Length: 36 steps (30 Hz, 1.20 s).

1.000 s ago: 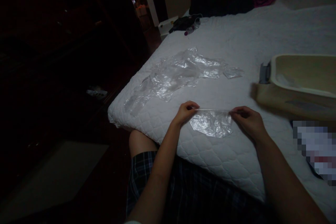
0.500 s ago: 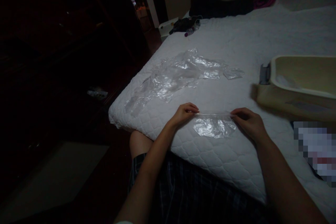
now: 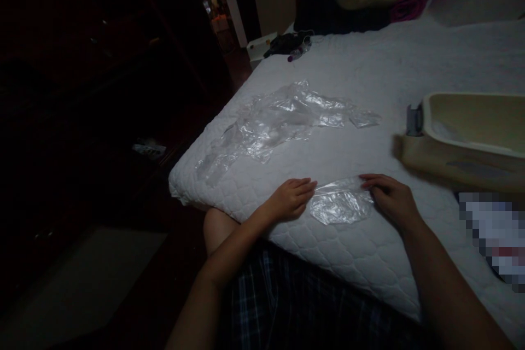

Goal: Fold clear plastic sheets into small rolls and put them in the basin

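A small clear plastic bag (image 3: 340, 202) lies flat on the white quilted mattress (image 3: 369, 262) near its front edge. My left hand (image 3: 292, 198) rests palm down with fingers stretched out, its fingertips at the bag's left end. At the bag's right end, my right hand (image 3: 389, 198) also lies flat, fingers touching the plastic. Farther back on the mattress sits a spread of several crumpled clear plastic bags (image 3: 274, 123).
A beige plastic bin (image 3: 467, 142) with a grey latch stands on the mattress at the right. Pillows and dark items lie at the far end of the bed. The mattress corner drops to a dark floor on the left. My plaid shorts show below.
Both hands let the stretched top edge of the small bag down onto the mattress and went from pinching it to lying flat at its ends.
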Available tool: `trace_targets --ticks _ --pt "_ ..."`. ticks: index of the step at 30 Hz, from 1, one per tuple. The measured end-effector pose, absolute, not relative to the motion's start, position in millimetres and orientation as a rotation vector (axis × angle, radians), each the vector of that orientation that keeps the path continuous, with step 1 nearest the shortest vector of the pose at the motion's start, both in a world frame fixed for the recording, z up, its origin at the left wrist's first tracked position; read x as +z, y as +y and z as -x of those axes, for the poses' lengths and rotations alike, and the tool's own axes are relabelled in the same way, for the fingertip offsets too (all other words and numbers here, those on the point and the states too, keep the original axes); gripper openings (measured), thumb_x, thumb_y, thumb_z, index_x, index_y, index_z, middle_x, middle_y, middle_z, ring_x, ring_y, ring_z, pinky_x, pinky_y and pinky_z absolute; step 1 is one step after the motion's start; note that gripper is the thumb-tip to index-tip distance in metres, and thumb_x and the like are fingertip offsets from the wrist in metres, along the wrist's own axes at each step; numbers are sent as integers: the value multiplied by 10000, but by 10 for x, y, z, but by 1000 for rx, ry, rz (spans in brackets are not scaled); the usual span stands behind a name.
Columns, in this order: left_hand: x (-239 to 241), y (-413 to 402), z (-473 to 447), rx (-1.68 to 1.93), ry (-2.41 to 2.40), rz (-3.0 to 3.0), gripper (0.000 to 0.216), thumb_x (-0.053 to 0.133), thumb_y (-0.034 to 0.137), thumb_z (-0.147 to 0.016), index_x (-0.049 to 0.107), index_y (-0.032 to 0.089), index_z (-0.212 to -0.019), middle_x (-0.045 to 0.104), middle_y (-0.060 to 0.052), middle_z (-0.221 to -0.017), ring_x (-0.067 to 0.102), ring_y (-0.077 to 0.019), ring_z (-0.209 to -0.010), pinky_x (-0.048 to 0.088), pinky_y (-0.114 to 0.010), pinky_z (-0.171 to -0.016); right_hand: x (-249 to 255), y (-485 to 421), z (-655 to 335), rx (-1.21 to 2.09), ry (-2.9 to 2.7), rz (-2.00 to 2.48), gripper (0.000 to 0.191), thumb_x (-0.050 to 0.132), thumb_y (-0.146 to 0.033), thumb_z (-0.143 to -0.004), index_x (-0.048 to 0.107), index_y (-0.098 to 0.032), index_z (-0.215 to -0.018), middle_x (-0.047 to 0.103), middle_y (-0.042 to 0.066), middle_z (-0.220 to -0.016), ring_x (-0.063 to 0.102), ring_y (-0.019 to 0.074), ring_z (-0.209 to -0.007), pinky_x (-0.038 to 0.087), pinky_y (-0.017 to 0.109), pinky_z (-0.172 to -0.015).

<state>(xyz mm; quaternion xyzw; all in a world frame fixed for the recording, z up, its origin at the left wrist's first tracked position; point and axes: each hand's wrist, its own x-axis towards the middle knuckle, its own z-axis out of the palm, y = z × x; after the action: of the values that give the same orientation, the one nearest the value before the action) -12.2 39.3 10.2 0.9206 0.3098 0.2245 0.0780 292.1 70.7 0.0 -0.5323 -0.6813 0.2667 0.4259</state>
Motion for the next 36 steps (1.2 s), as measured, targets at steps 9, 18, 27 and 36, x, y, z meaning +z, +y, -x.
trace_targets --ticks 9,18,27,36 --pt "37 315 91 638 954 -2879 449 449 181 -852 513 137 -1293 490 -122 -1426 371 -275 -1382 388 -444 -1071 315 368 -2571 130 -2172 1181 402 511 -293 -854 603 -207 -1235 580 140 -1323 543 307 -1207 437 511 -1001" --pt "90 269 86 587 950 -2854 488 462 231 -868 465 150 -1350 488 -131 -1424 379 -275 -1376 356 -467 -1107 -74 106 -2480 0 -2542 1175 656 495 -514 -888 372 -220 -1461 369 145 -1504 343 309 -1378 315 539 -1086" --pt "79 97 78 590 929 -2849 411 395 323 -940 535 145 -1282 519 -121 -1395 430 -244 -1345 323 -444 -1146 -148 118 -2519 -65 -2513 1280 667 415 -529 -922 258 -252 -1508 290 120 -1548 280 296 -1409 291 528 -1103" --pt "151 97 66 551 979 -2740 518 396 311 -931 364 131 -1416 475 -119 -1438 385 -229 -1377 319 -439 -1153 -186 122 -2545 -76 -2405 1454 649 363 -549 -926 331 -210 -1478 291 162 -1541 244 323 -1420 234 590 -1102"
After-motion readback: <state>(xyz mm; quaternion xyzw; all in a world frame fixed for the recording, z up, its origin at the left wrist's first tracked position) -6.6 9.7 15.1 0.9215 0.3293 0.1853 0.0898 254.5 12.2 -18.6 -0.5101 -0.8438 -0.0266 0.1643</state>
